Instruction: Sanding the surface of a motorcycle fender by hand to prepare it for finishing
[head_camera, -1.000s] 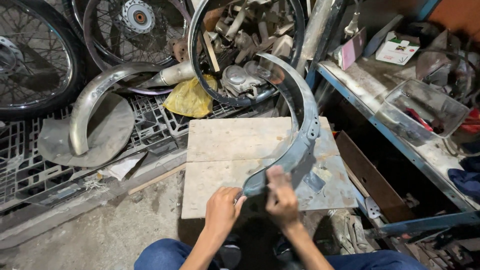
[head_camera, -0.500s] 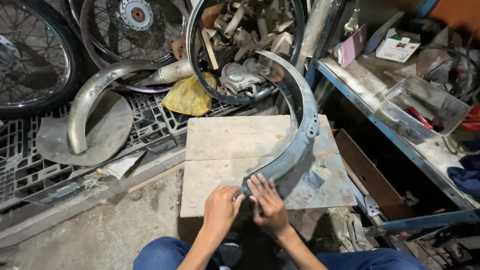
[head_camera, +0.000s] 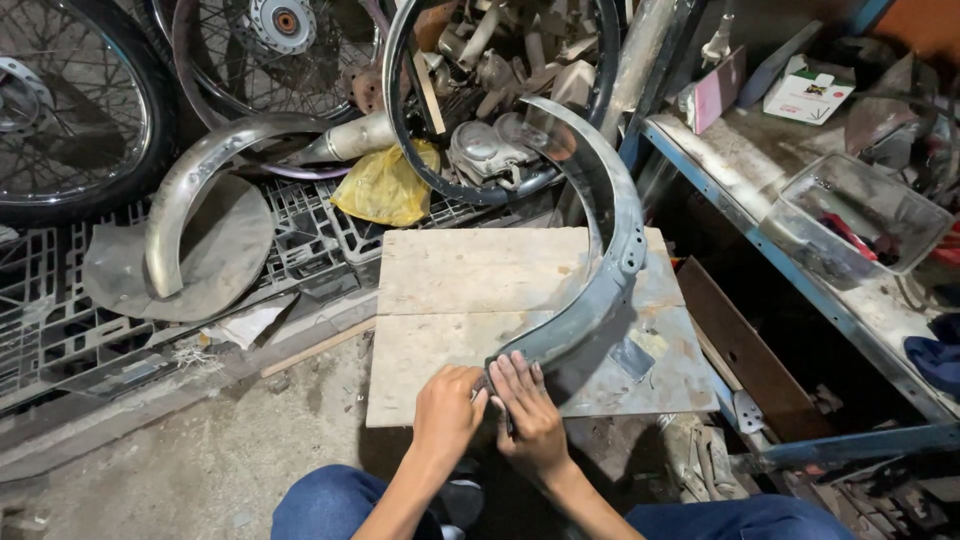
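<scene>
The curved grey fender (head_camera: 600, 270) lies on the wooden board (head_camera: 470, 270). Its near end is under both hands. The left hand (head_camera: 447, 405) curls around that end to keep it from sliding. The right hand (head_camera: 527, 405) presses flat on top, fingers spread.

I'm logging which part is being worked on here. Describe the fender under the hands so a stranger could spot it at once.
Start at the pale wooden board on the floor. The grey curved fender arcs across its right side, its near end under the left hand and right hand. Unlike the shinier chrome fender lying left on the black crates, it is dull, and it rears up off the board.
</scene>
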